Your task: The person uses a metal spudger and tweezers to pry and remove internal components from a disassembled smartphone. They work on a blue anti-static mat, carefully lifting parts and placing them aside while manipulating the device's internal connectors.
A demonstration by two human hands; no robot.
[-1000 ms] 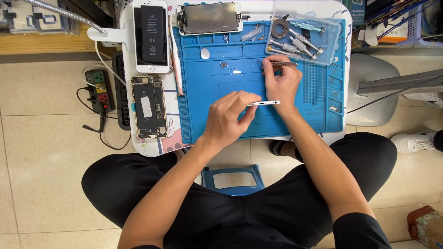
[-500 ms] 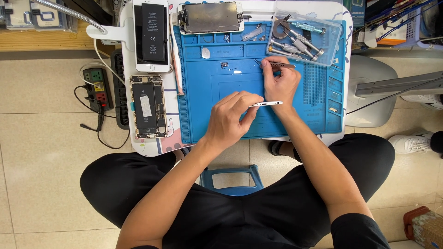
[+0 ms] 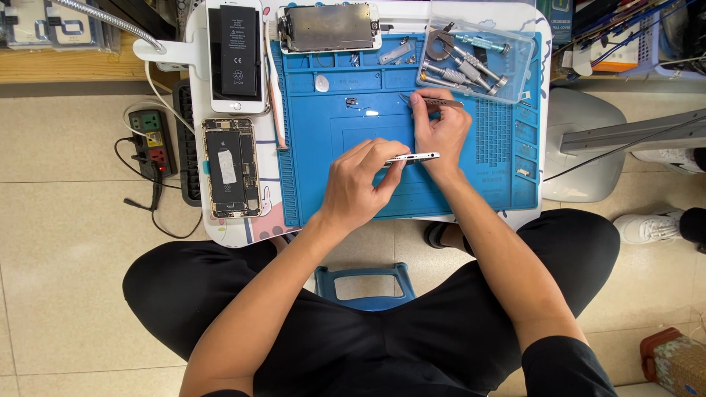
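Two hands worked a phone on edge over the blue mat.

The left hand (image 3: 360,187) pinched the phone (image 3: 412,157), grip closed on its thin side so it stood on edge above the mat (image 3: 323,132), seemingly to steady it. The right hand (image 3: 440,132), just behind, had its grip closed on tweezers (image 3: 430,101), tips pointing left. A tool tray (image 3: 476,51) sat near on the bench (image 3: 559,140); an opened phone (image 3: 231,167) lay well apart at left.
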